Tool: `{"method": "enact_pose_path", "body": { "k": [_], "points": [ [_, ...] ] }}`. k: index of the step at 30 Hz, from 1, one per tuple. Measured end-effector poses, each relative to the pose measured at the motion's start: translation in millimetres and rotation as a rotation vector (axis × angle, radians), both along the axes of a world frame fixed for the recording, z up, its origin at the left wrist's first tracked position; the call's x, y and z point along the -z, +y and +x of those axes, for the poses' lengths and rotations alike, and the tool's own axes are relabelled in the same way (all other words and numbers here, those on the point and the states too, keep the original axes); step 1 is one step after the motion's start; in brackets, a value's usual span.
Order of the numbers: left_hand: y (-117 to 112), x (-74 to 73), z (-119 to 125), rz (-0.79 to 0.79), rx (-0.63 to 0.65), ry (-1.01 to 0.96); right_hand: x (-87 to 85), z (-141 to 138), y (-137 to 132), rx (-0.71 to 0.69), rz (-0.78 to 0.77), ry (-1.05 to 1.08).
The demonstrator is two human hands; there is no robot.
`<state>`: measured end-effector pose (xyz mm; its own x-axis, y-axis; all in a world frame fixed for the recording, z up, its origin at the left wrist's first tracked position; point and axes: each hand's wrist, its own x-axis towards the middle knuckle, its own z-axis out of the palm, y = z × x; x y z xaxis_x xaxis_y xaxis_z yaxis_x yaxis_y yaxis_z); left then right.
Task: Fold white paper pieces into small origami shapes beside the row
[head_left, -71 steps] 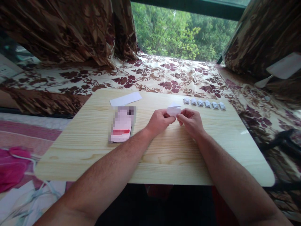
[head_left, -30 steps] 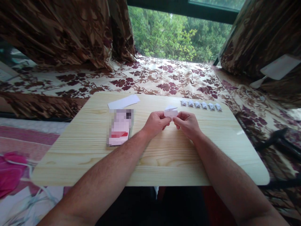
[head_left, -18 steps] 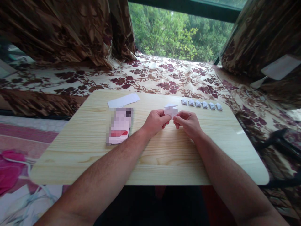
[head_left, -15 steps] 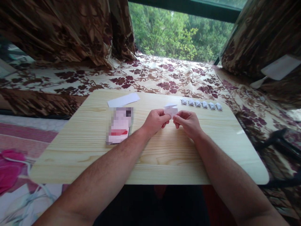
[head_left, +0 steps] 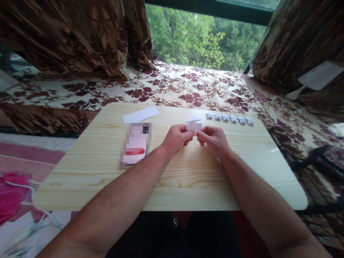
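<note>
Between my two hands is a small piece of folded white paper (head_left: 194,125), held just above the table with a flap standing up at its far side. My left hand (head_left: 178,136) pinches its left edge, thumb on top. Closed at the lower right corner of the paper is my right hand (head_left: 212,138), thumb and index finger pressed together. The undersides of the fingers are hidden. Beyond my right hand, several small folded paper pieces (head_left: 225,118) lie in a row near the far edge.
On the pale wooden table (head_left: 188,186), a phone (head_left: 134,143), blurred out in part, lies left of my left forearm. A strip of white paper (head_left: 140,114) rests behind it. Past the table spreads a floral cloth (head_left: 193,84) below a window.
Both hands keep their grip on the folded paper, almost unmoved. The whole view has shifted very slightly.
</note>
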<state>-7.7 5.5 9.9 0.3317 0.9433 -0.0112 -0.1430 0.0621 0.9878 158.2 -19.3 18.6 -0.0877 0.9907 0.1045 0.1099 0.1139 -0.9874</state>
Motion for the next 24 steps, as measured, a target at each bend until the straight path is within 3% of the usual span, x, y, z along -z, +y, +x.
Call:
{"method": "enact_pose_path", "body": {
  "k": [13,24],
  "points": [
    [-1.7,0.2,-0.5,0.063,-0.010,0.063,-0.3,-2.3,1.1,0.041,0.029,-0.017],
    [-3.9,-3.7,-3.2,0.146,0.053,0.172,4.3,1.1,1.9,0.021,0.062,-0.007]
  ]
}}
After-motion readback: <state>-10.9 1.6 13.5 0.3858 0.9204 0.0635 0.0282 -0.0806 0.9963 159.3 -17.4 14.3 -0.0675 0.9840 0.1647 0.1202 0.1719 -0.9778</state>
